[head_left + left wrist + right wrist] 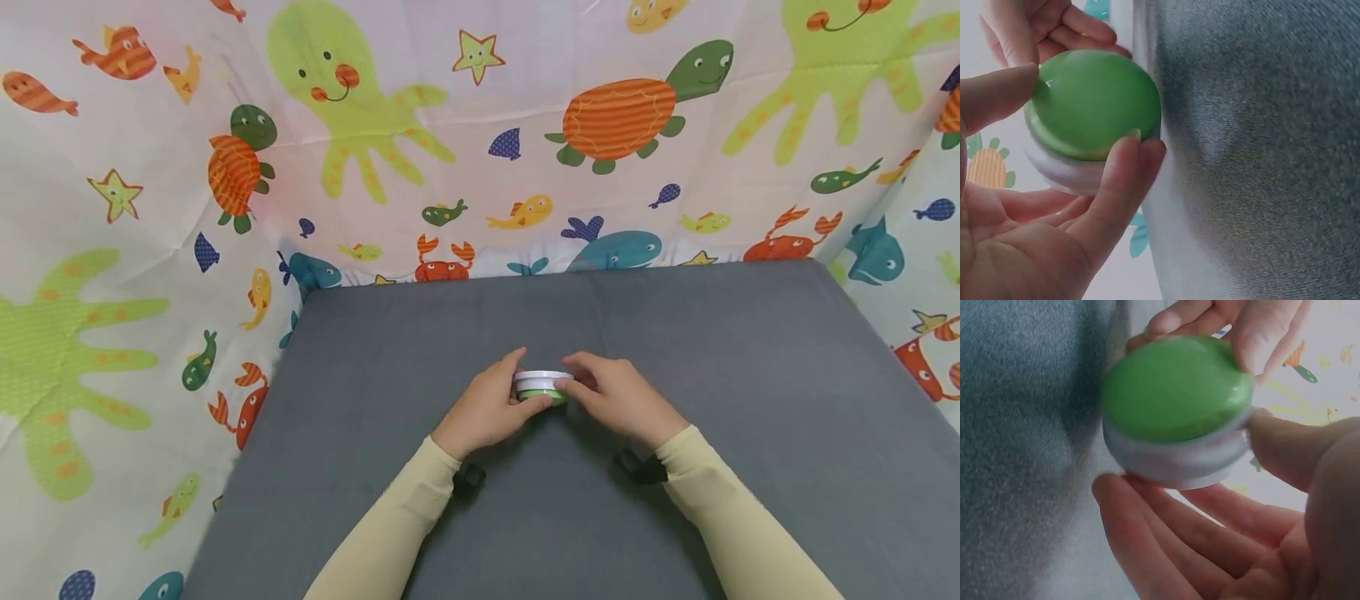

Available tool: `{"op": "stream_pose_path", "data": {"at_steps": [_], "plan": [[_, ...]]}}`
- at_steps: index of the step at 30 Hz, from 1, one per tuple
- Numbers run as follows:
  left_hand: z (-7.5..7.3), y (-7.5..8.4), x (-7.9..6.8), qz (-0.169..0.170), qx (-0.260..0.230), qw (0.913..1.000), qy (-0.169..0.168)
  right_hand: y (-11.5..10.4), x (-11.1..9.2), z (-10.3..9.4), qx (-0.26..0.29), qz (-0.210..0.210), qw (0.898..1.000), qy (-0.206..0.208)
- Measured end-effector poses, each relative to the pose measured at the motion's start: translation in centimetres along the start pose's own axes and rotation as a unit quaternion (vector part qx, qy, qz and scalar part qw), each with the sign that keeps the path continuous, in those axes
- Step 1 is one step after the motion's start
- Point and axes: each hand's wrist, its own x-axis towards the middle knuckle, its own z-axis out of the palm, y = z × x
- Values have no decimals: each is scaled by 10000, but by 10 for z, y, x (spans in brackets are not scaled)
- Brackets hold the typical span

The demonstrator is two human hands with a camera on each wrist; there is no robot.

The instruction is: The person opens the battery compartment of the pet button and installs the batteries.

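A small round container (538, 382) is between my two hands, in the middle of the head view. Its white end faces up and its smooth green end (1097, 103) faces down; a pale whitish band (1175, 462) runs round the side. My left hand (486, 410) grips it from the left, thumb at the green edge and fingers behind. From the right, my right hand (628, 406) holds the white part between thumb (1282, 450) and fingers. The container's far side is hidden from the head view.
A dark grey cloth-covered table (390, 358) spreads under both hands. Behind it and along the sides hangs a white curtain (480, 133) printed with sea animals. Dark wrist-camera mounts (641, 468) sit beneath the cream sleeves (405, 500).
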Motion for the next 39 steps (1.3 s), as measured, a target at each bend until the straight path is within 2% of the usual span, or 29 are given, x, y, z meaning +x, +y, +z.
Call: {"op": "stream_pose_path", "data": {"at_steps": [5, 8, 14, 20, 24, 29, 39], "plan": [[3, 1, 0, 24, -272, 9996, -50, 3, -1, -1, 247, 572, 9980, 122], [5, 1, 1, -109, -463, 9989, -49, 4, 0, 1, 411, 765, 9961, 140], [7, -4, 4, -443, -457, 9979, 72, 6, 2, 7, 232, 615, 9978, -10], [5, -8, 5, -275, -89, 9996, -78, 7, 5, 15, 119, 370, 9988, -304], [4, -10, 5, -189, 42, 9997, -153, 6, 7, 20, -133, 230, 9994, -239], [8, -12, 8, -91, 154, 9994, -296, 7, 3, 23, -534, 280, 9981, -104], [12, -14, 9, -157, 296, 9987, -393, 12, 1, 24, -627, 361, 9974, -56]]}}
